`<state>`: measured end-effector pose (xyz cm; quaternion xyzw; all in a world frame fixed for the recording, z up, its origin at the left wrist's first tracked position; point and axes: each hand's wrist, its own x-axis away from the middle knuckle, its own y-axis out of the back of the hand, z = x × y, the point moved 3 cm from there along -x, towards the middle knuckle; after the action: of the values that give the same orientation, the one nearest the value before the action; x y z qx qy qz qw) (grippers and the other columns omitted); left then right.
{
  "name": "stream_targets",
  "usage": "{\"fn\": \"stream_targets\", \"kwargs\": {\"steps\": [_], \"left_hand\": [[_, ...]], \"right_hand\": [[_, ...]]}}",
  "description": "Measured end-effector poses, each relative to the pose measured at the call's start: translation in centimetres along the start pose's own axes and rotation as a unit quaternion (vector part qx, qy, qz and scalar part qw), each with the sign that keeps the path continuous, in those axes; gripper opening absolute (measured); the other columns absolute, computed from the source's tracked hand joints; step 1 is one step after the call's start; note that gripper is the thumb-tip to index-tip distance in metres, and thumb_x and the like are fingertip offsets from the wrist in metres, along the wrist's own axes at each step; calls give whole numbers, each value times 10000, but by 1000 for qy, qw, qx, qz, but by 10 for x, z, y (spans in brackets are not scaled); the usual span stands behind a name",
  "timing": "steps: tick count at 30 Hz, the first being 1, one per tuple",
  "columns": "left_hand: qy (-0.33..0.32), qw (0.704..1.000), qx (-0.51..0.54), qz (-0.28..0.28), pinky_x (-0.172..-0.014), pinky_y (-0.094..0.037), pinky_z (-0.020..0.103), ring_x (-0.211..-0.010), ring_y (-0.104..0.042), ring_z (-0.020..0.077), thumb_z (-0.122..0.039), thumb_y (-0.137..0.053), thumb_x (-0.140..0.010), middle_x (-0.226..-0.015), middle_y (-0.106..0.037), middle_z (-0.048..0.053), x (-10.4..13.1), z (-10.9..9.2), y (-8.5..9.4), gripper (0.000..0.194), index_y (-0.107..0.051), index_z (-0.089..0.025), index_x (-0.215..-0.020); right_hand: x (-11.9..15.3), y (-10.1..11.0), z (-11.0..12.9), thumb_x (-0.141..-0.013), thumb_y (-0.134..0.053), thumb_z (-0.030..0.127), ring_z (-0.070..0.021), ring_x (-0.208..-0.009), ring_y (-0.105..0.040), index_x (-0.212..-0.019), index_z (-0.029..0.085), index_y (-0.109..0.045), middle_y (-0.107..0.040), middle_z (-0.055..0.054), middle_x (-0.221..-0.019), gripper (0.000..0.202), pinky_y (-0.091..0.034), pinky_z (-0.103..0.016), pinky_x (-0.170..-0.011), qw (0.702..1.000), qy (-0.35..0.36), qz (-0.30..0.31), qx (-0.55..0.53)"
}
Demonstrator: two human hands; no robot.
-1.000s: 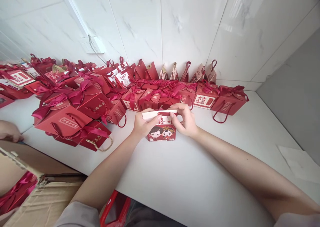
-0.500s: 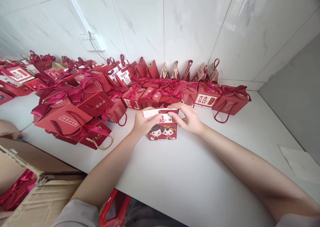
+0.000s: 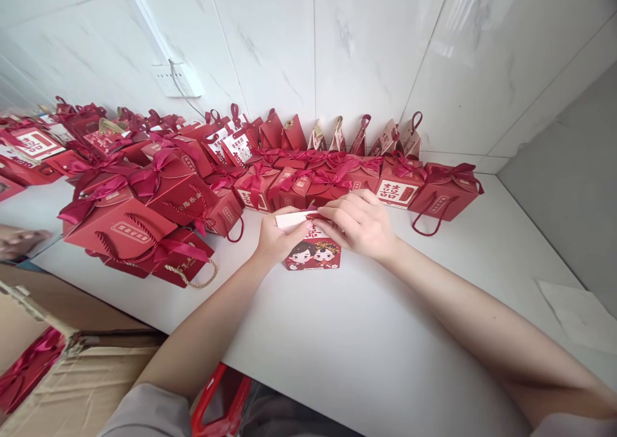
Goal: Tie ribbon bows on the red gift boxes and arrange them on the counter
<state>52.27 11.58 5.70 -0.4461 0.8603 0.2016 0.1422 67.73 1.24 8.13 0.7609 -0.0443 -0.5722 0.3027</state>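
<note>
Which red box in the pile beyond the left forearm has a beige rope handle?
The lowest, front-right box of that pile; its twisted handle is beige, while the other rope handles visible there are dark red.

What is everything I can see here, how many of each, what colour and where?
small box: one, red and white, between the two hands
ribboned boxes: many, overlapping, mostly red, left and back of table
loop-topped boxes: several, red or pale, along the wall
table: one, white, under the boxes
cardboard box: one, brown, lower left, red contents inside
wall: one, white tiled, behind
socket plate: one, white, on the wall
cable: one, grey, at the socket
sheet: one, whitish, right
plastic item: one, red, bottom edge, unclear
another person's hand: one, left edge
left hand: one, on the small box
right hand: one, at its top
</note>
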Motion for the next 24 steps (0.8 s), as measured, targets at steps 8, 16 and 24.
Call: {"fn": "stream_targets", "kwargs": {"steps": [8, 16, 24], "left_hand": [[6, 1000, 0, 8, -673, -557, 227, -786, -710, 180, -258, -748, -762, -879, -767, 71, 0, 1, 1, 207, -758, -139, -932], [-5, 1000, -3, 8, -635, -527, 208, -716, -680, 152, -272, -758, -761, -807, -745, 51, -1, 3, 2, 181, -748, -142, -887], [5, 1000, 27, -13, -637, -523, 219, -725, -673, 153, -401, -753, -793, -829, -743, 51, -1, 1, 3, 258, -737, -159, -882]], "right_hand": [[-3, 3, 4, -918, -672, 242, -164, -716, -657, -1020, 199, -588, -750, -12, -838, 139, -443, -341, -701, 998, 25, -36, 35], [1, -5, 3, -925, -655, 248, -179, -728, -675, -935, 212, -597, -731, -36, -826, 68, -472, -347, -720, 987, -114, -48, -102], [11, -17, 3, -930, -649, 275, -180, -848, -692, -1060, 216, -620, -733, -51, -972, 146, -531, -301, -731, 939, -221, -54, -257]]}}
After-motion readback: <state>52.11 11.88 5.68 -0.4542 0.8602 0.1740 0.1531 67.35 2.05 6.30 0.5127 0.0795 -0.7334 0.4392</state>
